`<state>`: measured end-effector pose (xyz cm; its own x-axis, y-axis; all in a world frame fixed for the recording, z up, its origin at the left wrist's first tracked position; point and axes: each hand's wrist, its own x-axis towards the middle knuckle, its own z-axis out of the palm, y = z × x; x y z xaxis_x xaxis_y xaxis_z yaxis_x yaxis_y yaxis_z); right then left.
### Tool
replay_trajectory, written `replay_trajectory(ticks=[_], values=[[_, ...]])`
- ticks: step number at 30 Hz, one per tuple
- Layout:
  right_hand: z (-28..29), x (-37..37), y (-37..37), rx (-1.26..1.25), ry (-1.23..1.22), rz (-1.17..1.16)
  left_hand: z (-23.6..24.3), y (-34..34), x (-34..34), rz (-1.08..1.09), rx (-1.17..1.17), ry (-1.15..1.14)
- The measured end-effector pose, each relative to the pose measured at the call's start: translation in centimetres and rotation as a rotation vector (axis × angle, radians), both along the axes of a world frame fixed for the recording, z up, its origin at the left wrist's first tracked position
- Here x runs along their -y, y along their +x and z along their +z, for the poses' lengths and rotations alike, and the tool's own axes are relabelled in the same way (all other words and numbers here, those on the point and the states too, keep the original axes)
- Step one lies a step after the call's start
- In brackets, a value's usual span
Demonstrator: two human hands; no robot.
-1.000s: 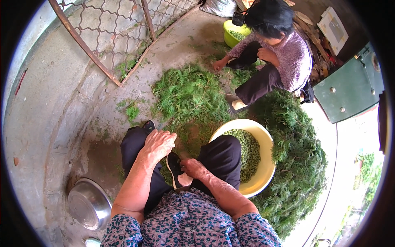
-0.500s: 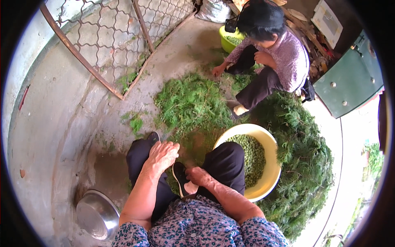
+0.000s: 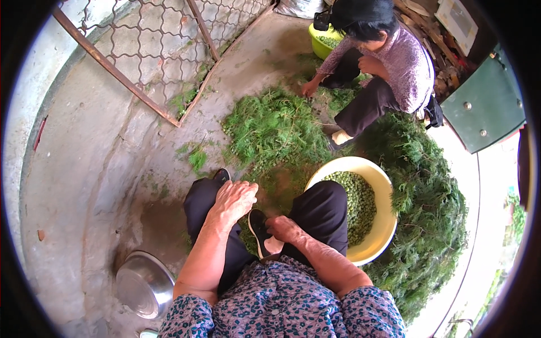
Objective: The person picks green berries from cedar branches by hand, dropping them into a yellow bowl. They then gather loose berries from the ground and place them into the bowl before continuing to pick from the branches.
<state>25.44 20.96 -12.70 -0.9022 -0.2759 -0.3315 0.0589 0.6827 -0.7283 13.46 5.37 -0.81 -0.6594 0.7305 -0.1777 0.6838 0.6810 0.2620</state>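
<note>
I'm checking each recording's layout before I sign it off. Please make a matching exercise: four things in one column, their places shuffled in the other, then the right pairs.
Things
1. Yellow tub
2. Silver metal basin
3. Lime-green basin
4. Right hand

Places
A. Near the top edge of the picture, beside the other person
B. By a black shoe
C. Just to the right of the wearer's right knee
D. At the lower left of the picture

Right pairs: 1-C, 2-D, 3-A, 4-B
</note>
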Motion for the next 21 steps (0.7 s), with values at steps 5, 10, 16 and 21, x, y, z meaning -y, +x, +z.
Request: replay_trajectory(ticks=[5, 10, 16, 21], values=[[0.6, 0.5, 0.1, 0.011, 0.06, -0.004, 1.2, 0.1, -0.5, 0.013, 0.051, -0.09], [0.3, 0.2, 0.0, 0.015, 0.061, -0.007, 0.3, 0.0, -0.3, 0.003, 0.022, -0.062], [0.5, 0.4, 0.1, 0.032, 0.017, -0.026, -1.3, 0.2, 0.6, 0.004, -0.07, 0.088], [0.2, 0.2, 0.1, 0.017, 0.009, -0.01, -0.5, 0.1, 0.2, 0.011, -0.001, 0.048]])
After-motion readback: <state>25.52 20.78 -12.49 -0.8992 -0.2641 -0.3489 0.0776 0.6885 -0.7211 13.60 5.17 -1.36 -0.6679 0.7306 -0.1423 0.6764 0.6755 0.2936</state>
